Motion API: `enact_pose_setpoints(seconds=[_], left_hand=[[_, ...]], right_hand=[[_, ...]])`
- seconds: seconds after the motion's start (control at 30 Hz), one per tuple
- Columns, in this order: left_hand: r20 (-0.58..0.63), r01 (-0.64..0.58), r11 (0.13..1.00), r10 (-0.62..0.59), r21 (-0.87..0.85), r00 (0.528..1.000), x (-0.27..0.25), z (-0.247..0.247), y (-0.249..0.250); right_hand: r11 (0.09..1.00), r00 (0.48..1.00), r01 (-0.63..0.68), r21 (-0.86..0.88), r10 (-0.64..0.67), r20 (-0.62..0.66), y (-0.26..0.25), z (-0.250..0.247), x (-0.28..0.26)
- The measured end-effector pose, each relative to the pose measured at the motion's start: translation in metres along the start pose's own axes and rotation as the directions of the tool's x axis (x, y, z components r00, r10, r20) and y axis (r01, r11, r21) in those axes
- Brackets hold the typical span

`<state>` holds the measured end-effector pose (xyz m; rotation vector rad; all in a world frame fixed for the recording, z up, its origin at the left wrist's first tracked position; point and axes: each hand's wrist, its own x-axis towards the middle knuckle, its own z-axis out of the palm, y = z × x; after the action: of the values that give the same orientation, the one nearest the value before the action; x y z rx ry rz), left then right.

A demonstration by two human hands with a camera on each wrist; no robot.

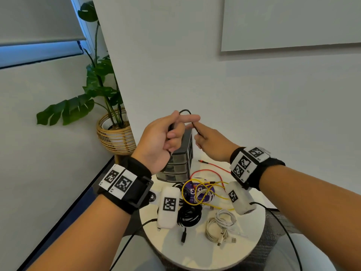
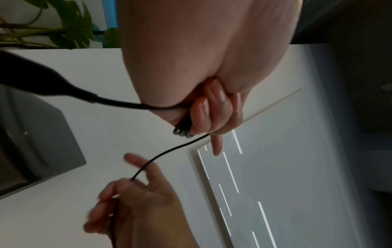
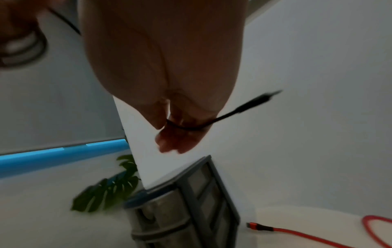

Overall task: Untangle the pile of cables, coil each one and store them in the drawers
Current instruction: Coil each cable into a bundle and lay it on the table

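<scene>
1. i have both hands raised above the drawer unit [image 1: 178,159], which stands at the back of the round table [image 1: 252,249].
2. my left hand [image 1: 162,137] is curled round a small bundle of black cable [image 2: 169,151] loops; in the left wrist view the finished turns show bunched under the curled fingers [image 2: 201,114].
3. my right hand [image 1: 212,141] pinches the free tail of that same cable, with the plug end sticking out past the hand in the right wrist view.
4. the key relation: the loose stretch runs short and nearly straight between the hands, slanting from the left hand down to the right, above the drawer unit's top.
5. i judge the next wrap goes right hand toward left, since the right holds the only slack.
6. in front of the drawer unit lie the red cable [image 1: 213,167], the yellow cable [image 1: 197,192], a white cable [image 1: 220,223] and another black coil [image 1: 189,214], all uncollected.
7. the drawers look closed, so the bundle must wait for a freed hand.
</scene>
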<state>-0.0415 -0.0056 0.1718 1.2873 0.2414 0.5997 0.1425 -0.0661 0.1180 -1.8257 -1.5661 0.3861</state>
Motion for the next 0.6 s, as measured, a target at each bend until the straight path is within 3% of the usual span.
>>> enact_pose_setpoints(seconds=[0.1,0.17,0.27,0.33,0.43,0.53,0.6], left_hand=[[-0.077,-0.004,0.991,-0.007,-0.134,0.997,0.003,-0.004,-0.001],[-0.210,-0.045,0.996,0.027,-0.079,0.977,0.005,-0.007,-0.006],[-0.340,-0.047,0.994,0.076,0.094,0.937,0.004,-0.003,-0.014],[-0.322,0.009,0.969,0.073,0.246,0.944,0.001,0.001,-0.018],[-0.189,0.025,0.914,0.057,0.405,0.980,-0.005,0.005,-0.021],[-0.028,0.056,0.972,-0.051,0.226,0.998,-0.011,0.010,-0.016],[0.015,0.123,0.987,-0.125,0.100,0.992,-0.013,0.014,-0.010]], right_hand=[[0.941,0.964,0.151,-0.302,-0.072,0.258,-0.025,-0.004,-0.020],[0.892,0.919,0.226,-0.391,-0.062,0.389,-0.042,-0.007,-0.035],[0.838,0.889,0.322,-0.441,-0.107,0.445,-0.066,-0.015,-0.047],[0.815,0.884,0.394,-0.425,-0.210,0.418,-0.079,-0.026,-0.046],[0.828,0.886,0.454,-0.330,-0.381,0.263,-0.092,-0.052,-0.037],[0.889,0.918,0.396,-0.230,-0.389,0.076,-0.091,-0.069,-0.033],[0.928,0.938,0.345,-0.142,-0.345,0.023,-0.083,-0.066,-0.033]])
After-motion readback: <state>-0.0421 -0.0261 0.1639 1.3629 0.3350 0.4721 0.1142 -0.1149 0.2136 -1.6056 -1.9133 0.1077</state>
